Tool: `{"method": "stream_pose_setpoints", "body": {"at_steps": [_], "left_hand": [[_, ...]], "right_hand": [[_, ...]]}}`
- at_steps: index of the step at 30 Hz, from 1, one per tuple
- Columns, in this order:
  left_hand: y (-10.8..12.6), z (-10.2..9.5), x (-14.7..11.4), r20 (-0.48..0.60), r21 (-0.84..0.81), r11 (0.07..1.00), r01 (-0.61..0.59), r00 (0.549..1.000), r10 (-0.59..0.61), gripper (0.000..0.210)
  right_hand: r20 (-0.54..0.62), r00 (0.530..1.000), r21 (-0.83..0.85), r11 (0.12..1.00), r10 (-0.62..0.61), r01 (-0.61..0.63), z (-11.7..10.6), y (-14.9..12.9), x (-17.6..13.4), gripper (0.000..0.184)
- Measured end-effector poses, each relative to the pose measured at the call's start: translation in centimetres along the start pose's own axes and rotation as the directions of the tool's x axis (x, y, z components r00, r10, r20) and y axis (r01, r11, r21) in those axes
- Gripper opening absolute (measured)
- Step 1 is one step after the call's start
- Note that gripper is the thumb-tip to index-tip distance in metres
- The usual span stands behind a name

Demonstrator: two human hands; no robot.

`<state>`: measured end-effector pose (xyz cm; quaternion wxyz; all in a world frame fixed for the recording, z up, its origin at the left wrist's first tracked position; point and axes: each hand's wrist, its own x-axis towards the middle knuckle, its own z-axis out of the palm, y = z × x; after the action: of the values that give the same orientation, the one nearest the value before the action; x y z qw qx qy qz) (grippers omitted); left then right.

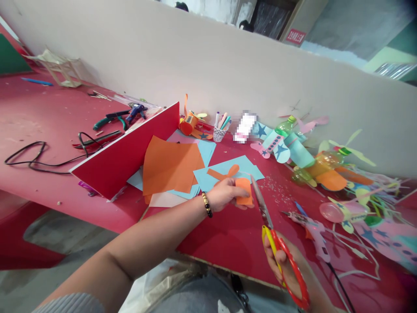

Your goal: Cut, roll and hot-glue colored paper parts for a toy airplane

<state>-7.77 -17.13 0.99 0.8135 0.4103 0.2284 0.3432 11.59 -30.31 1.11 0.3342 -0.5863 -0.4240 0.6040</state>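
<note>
My left hand (pixel 224 193) pinches a small orange paper piece (pixel 244 191) with a rounded top, thumb across its face. In my right hand (pixel 289 261) are scissors (pixel 265 215) with red and yellow handles, their blades pointing up beside the right edge of that piece. Just beyond my left hand, an orange paper propeller shape (pixel 224 173) lies on light blue paper (pixel 250 167). Large orange sheets (pixel 172 165) rest over more blue and pale sheets to the left.
A red divider (pixel 130 152) stands left; pliers (pixel 112 121) and a black cable lie beyond it. At the back are a pen cup (pixel 219 134) and an orange paper model (pixel 189 124). Bottle planes (pixel 299 150) and a pink glue gun (pixel 312 230) with its cord occupy the right.
</note>
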Motion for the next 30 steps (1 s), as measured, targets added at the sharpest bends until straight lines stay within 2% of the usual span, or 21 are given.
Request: {"method": "stream_pose_setpoints", "body": {"at_steps": [3,5,8,11,14,18,21,23,25,28,30], "left_hand": [[-0.1,0.1,-0.3,0.156,0.164,0.984,0.068,0.983,-0.094,0.018],[-0.3,0.3,-0.6,0.237,0.295,0.950,0.103,0.955,-0.178,0.015],[-0.6,0.5,-0.9,0.275,0.484,0.870,0.092,0.928,-0.251,0.011],[-0.3,0.4,-0.9,0.266,0.611,0.791,0.027,0.934,-0.237,0.009],[0.5,0.0,-0.7,0.226,0.595,0.803,-0.038,0.967,-0.121,0.006],[0.6,-0.1,-0.2,0.124,0.369,0.925,-0.092,0.991,0.049,0.021],[-0.3,0.3,0.0,0.085,0.246,0.965,-0.088,0.994,0.069,0.025],[-0.9,0.5,0.0,0.067,0.212,0.974,-0.081,0.995,0.069,0.027],[-1.1,0.7,0.0,0.036,0.206,0.970,-0.129,0.992,0.124,0.028],[-1.0,0.9,-0.3,-0.007,0.312,0.896,-0.316,0.942,0.335,0.023],[-0.9,1.0,-0.7,0.010,0.470,0.755,-0.457,0.858,0.513,0.016]], "right_hand": [[-0.090,0.985,0.006,0.989,-0.149,0.150,0.1,-0.7,0.4,0.044],[-0.189,0.947,-0.036,0.965,-0.260,0.258,0.5,-1.8,1.2,0.039],[-0.252,0.907,-0.114,0.941,-0.337,0.318,1.1,-3.4,2.6,0.038],[-0.245,0.909,-0.087,0.941,-0.338,0.327,1.6,-4.1,3.6,0.038],[-0.256,0.914,-0.028,0.948,-0.315,0.318,1.8,-3.9,3.7,0.039],[-0.298,0.905,0.091,0.935,-0.304,0.344,2.1,-3.3,3.5,0.040],[-0.320,0.885,0.127,0.911,-0.338,0.393,2.6,-3.3,3.5,0.037],[-0.333,0.874,0.124,0.903,-0.353,0.412,2.8,-3.6,3.5,0.034],[-0.365,0.864,0.117,0.904,-0.346,0.411,2.9,-3.9,3.5,0.033],[-0.419,0.850,0.144,0.901,-0.319,0.409,2.8,-4.4,3.3,0.032],[-0.412,0.861,0.191,0.895,-0.299,0.403,2.7,-4.5,3.2,0.029]]}}
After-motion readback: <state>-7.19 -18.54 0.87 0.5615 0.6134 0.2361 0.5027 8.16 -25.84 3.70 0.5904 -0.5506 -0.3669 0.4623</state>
